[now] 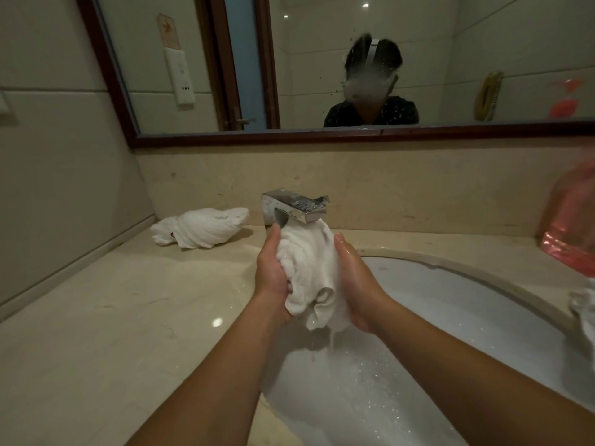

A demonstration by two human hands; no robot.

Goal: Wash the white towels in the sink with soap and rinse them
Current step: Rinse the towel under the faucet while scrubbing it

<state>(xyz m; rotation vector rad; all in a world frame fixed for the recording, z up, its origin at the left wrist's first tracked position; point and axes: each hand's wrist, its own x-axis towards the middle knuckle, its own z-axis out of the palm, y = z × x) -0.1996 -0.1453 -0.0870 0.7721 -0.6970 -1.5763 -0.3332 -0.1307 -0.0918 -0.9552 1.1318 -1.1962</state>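
Bathroom, oval sink (483,284), chrome tap (299,207), wall mirror (322,136), tiled walls

Both forearms bare to the frame edge, no sleeves, watch or rings on left hand (272,275) or right hand (357,284), wet sheen on the right; mirror (322,136) reflection shows dark speckled collared shirt, white head strap.
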